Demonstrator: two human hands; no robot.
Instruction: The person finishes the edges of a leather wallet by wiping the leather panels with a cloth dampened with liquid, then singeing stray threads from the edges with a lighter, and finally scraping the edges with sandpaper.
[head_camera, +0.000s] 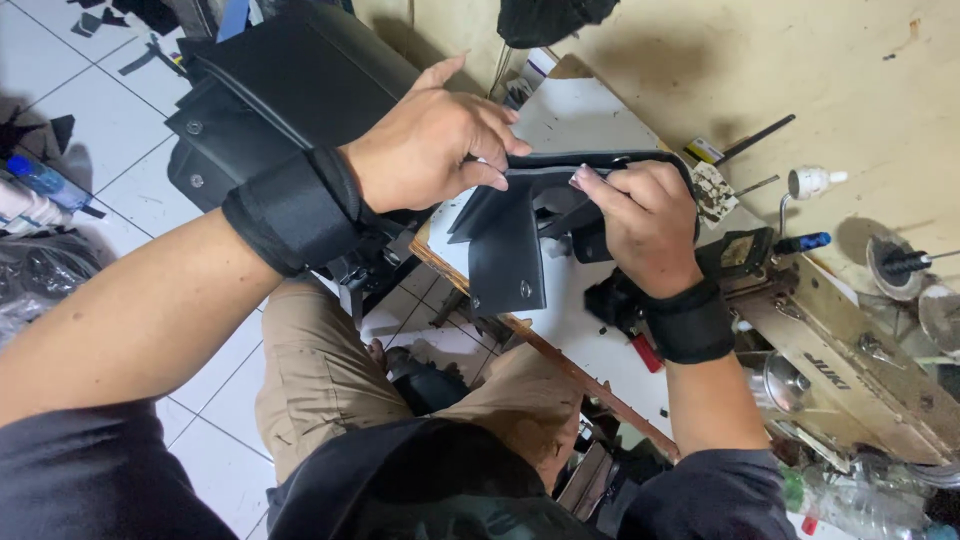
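Head view: a flat black leather piece with a curved strap (520, 225) is held above the white worktable (590, 120), stretched between both hands as if for inspection; the left hand (430, 140) pinches its edge, the right hand (640, 215) is closed around the strap; a beige sewing machine (850, 370) stands just beside.

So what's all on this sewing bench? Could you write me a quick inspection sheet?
Surface: white table top with worn wooden edge.
Job's things: black leather-like piece, held above the table.
Clutter: sewing machine, red-handled tool, white bottle.
Hands: left hand and right hand both pinch the piece; black wrist wraps.
Cables: nothing seen.
Surroundings: tiled floor, black bag.
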